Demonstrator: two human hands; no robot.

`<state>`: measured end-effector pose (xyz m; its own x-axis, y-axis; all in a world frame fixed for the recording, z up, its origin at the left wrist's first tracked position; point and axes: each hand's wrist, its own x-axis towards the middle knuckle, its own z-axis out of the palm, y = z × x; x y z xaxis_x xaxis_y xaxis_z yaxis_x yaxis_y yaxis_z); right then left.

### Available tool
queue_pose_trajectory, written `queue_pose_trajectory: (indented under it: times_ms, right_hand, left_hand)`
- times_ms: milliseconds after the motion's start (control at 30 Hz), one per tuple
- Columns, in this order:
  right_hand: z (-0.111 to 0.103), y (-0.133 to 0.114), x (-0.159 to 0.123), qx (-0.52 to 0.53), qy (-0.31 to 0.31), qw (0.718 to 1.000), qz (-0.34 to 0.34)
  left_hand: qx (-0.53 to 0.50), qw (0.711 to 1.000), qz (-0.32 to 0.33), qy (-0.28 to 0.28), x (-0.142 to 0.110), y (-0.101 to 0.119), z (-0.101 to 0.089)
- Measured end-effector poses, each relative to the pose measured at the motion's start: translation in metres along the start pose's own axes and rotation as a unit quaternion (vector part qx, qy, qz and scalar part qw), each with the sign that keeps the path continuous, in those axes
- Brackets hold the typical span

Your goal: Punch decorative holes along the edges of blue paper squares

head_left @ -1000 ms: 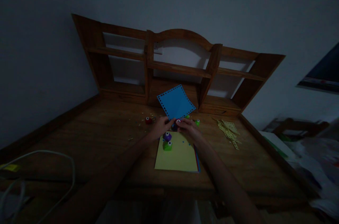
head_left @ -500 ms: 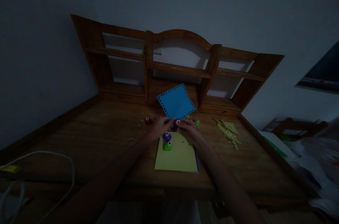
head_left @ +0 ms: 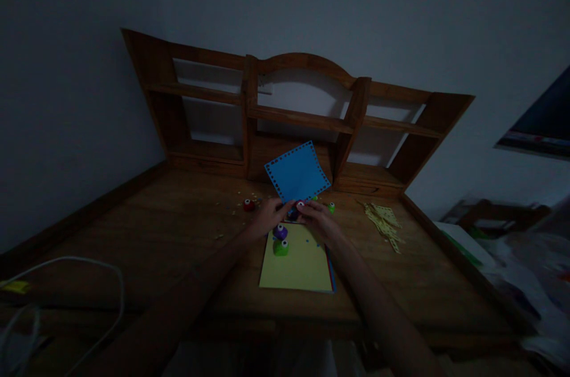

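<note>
blue sheet [head_left: 298,172], one, tilted over desk [head_left: 187,216]; holes done along visible edges, near edge partly hidden, remainder we cannot tell. right hand [head_left: 317,215]: fingers closed on red-topped punch [head_left: 300,205]. left hand [head_left: 269,215]: curled beside it, hold unclear to us.

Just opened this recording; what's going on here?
A person works with both hands at a wooden desk. The right hand grips a small gadget with an eye on top at the near edge of a blue sheet with holes along its edges. The left hand meets it there; whether it grips gadget or sheet is hidden. A purple gadget and a green one stand toward the left of the yellow paper.
</note>
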<state>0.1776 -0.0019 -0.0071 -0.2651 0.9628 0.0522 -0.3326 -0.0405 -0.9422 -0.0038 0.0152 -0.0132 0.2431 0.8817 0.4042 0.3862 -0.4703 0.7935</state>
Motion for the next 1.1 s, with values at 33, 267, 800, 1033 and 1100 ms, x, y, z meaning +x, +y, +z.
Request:
queue_pose_trajectory:
  times_ms: [33,267,800,1033,1100]
  right_hand:
    - [-0.0004,0.0001,0.0001,-0.002,0.003,1.000,-0.001]
    - [-0.0002,-0.0041,-0.0034,-0.007,-0.007,1.000,-0.003]
    - [0.0024,-0.0070,-0.0042,-0.031,0.006,0.999,0.005]
    - [0.0032,-0.0066,-0.0047,-0.027,0.001,1.000,-0.007]
    - [0.0037,-0.0069,-0.0051,-0.024,0.000,1.000,-0.001]
  left_hand:
    - [-0.001,1.000,-0.003,0.001,0.0000,-0.0002,-0.0001]
    - [0.001,1.000,-0.005,-0.019,0.0001,0.0000,-0.0031]
    - [-0.021,0.999,-0.002,-0.030,0.0003,-0.0037,-0.0034]
    - [-0.028,0.999,-0.016,-0.028,0.0000,-0.0036,-0.0031]
    - [-0.023,0.999,-0.018,-0.028,-0.0001,-0.0038,-0.0032]
